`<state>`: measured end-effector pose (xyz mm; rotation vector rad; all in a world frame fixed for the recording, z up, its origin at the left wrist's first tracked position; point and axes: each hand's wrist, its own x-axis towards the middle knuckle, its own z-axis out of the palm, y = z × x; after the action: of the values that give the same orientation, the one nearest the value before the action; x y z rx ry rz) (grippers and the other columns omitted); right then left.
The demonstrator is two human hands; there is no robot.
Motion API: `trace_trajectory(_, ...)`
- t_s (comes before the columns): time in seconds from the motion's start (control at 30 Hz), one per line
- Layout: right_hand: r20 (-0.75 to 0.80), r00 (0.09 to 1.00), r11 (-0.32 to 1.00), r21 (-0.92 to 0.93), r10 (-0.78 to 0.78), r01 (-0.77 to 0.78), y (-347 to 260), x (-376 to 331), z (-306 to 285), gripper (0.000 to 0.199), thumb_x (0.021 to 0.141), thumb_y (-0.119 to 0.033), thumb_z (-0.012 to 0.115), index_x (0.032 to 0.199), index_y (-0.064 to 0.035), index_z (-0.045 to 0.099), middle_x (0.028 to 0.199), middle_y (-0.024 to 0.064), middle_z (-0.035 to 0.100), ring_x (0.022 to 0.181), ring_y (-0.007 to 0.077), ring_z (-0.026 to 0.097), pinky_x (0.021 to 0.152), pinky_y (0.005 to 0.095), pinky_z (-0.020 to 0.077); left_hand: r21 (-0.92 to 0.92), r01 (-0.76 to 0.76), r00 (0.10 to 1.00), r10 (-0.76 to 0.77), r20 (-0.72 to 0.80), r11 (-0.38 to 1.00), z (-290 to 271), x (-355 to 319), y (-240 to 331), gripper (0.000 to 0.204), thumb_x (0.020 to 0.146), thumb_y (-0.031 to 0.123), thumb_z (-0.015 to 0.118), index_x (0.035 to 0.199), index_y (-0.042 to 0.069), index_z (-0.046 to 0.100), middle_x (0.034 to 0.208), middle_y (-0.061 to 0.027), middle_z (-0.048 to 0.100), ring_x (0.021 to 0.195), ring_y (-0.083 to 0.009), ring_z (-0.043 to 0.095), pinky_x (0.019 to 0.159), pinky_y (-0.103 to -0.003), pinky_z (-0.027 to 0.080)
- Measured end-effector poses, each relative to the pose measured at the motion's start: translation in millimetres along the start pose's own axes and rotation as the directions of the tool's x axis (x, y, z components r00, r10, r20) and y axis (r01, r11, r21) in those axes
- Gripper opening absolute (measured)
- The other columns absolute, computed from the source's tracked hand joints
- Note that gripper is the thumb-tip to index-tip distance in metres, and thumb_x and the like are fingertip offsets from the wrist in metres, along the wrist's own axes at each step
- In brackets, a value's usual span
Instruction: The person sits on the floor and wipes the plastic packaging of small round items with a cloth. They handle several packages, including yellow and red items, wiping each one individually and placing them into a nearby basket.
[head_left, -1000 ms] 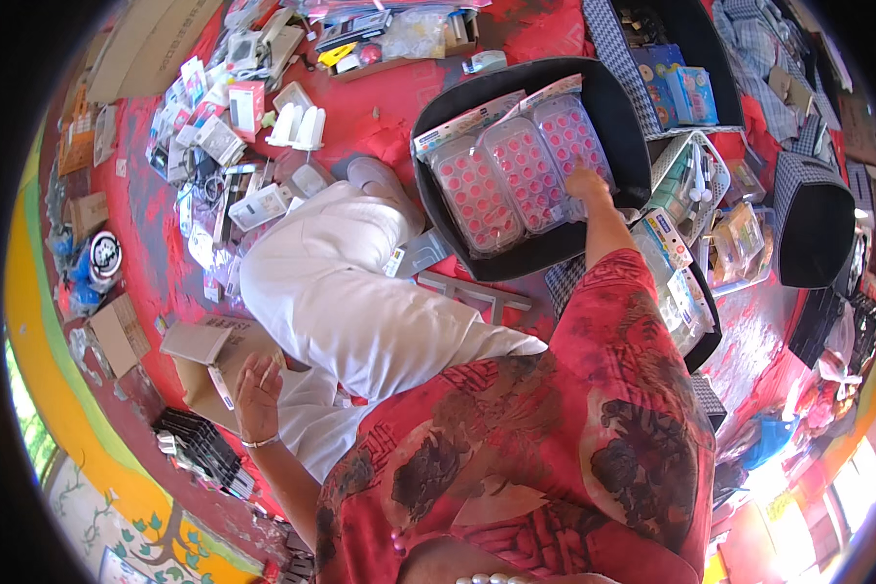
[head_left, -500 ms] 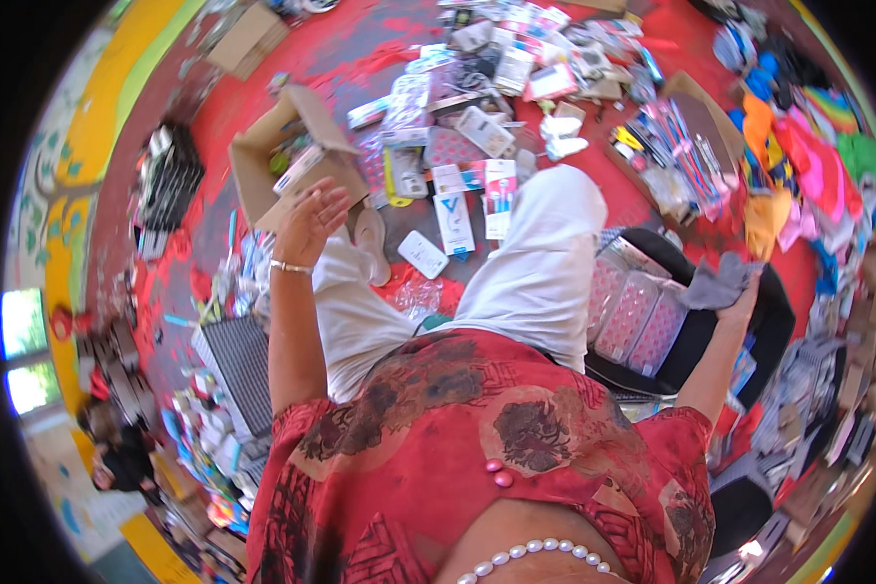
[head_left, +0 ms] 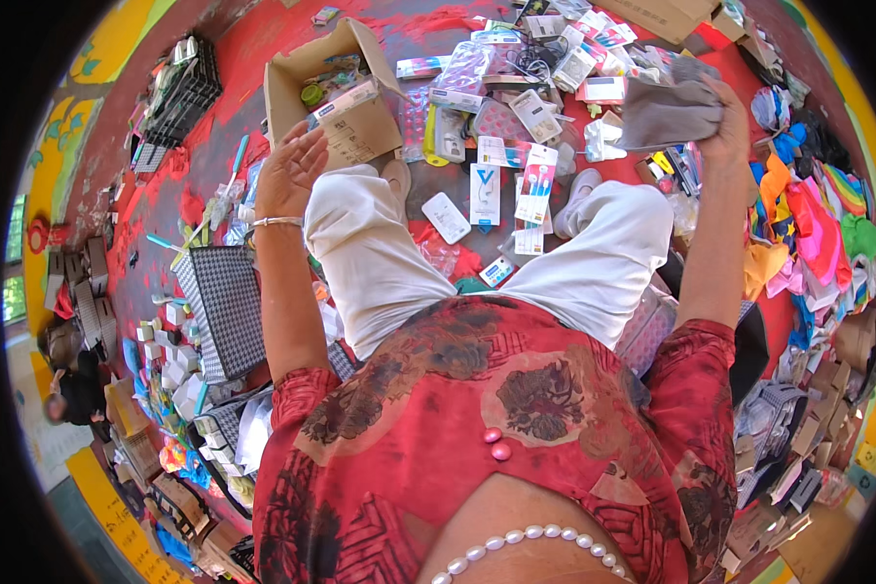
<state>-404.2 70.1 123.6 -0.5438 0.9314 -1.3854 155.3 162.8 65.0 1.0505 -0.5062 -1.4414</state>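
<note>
My right hand [head_left: 728,119] is raised at the far right, its fingers closed on a limp grey cloth [head_left: 670,109]. The cloth hangs out to the left of the hand, over the right side of a heap of small packaged goods. My left hand [head_left: 292,173] is held up with its fingers apart and nothing in it. An open cardboard box [head_left: 368,131] stands just beyond that hand, holding a few small items. Between my legs lie a white flat package [head_left: 446,217] and several carded packs, one of them a white box [head_left: 485,194] with a blue mark.
Heaped packaged goods [head_left: 535,115] cover the floor ahead. Bright clothes [head_left: 818,209] are piled at the right. A houndstooth box [head_left: 214,311] stands at the left, with small white boxes beside it. A black basket [head_left: 183,92] is at the far left; a person [head_left: 83,391] is at the left edge.
My right hand has carried the grey cloth forward, from over the black bag at my right side to beyond my knee. My left hand stays raised and open. The view has shifted.
</note>
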Motion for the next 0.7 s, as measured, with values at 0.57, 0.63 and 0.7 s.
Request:
trace_trajectory(0.57,-0.179,0.960,0.971,0.144,0.214,-0.190,154.2,131.1,12.0,0.013,0.076,-0.005,0.056,0.088,-0.0006,0.058,0.084,0.0123,0.064,0.074,0.0256,0.064,0.070,0.0371,0.0528,0.433,0.448,0.891,-0.431,-0.145,0.782,30.1,236.6,-201.2,0.031,0.081,0.007,0.055,0.112,0.003,0.055,0.094,-0.0107,0.061,0.081,-0.0208,0.062,0.066,-0.031,0.052)
trace_trajectory(0.63,-0.175,0.978,0.994,0.047,0.110,-0.103,139.1,124.7,17.2,0.011,0.076,-0.005,0.059,0.087,-0.0016,0.059,0.084,0.0113,0.064,0.074,0.0237,0.064,0.068,0.0360,0.0524,0.229,0.604,0.770,-0.633,0.081,0.763,9.0,262.1,-229.5,0.028,0.079,0.010,0.058,0.106,0.003,0.058,0.086,-0.0073,0.061,0.075,-0.0186,0.062,0.063,-0.032,0.051)
trace_trajectory(0.7,-0.237,0.954,0.981,0.115,0.181,-0.158,126.8,115.6,21.9,0.013,0.076,-0.006,0.061,0.088,-0.0015,0.060,0.084,0.0104,0.065,0.075,0.0233,0.064,0.070,0.0348,0.0520,0.735,0.353,0.862,-0.506,-0.015,0.579,7.3,278.0,-272.8,0.032,0.075,0.012,0.062,0.106,0.003,0.060,0.091,-0.0082,0.063,0.078,-0.0203,0.062,0.066,-0.032,0.051)
